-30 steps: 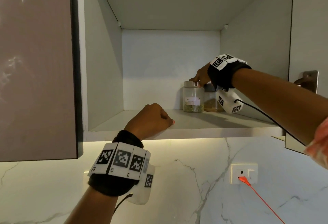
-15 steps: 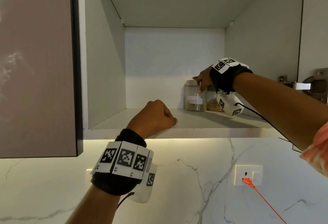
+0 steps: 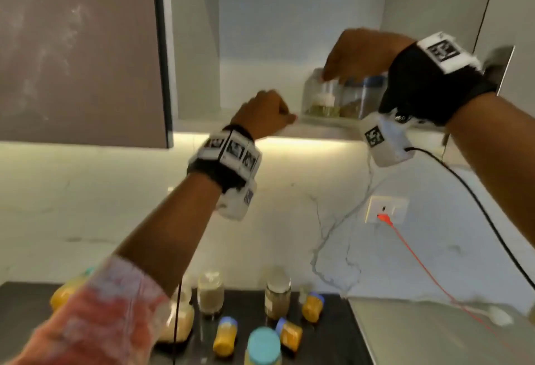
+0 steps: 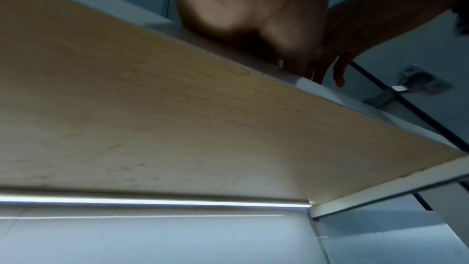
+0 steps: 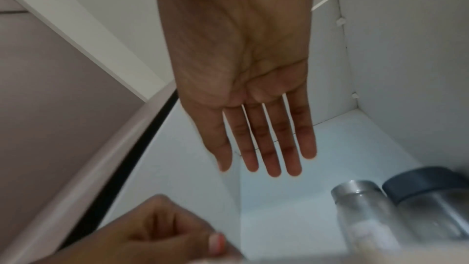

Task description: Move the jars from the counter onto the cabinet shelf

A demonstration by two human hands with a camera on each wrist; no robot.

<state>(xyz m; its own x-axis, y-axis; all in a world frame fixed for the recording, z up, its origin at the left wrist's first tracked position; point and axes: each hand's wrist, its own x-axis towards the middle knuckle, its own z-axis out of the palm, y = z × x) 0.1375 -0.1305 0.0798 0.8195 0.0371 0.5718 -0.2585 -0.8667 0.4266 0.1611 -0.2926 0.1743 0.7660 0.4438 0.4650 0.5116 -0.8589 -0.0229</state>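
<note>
Head: counter jars (image 3: pixel 277 292); R-wrist: flat right grip (image 5: pixel 243 79).

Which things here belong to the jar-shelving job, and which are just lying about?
Belongs to the job:
- right hand, fingers straight, holding nothing
- left hand, fist at the cabinet shelf edge
- two jars on the shelf
- jars on the counter

Just there:
- wall socket with orange cable
- cabinet door
</note>
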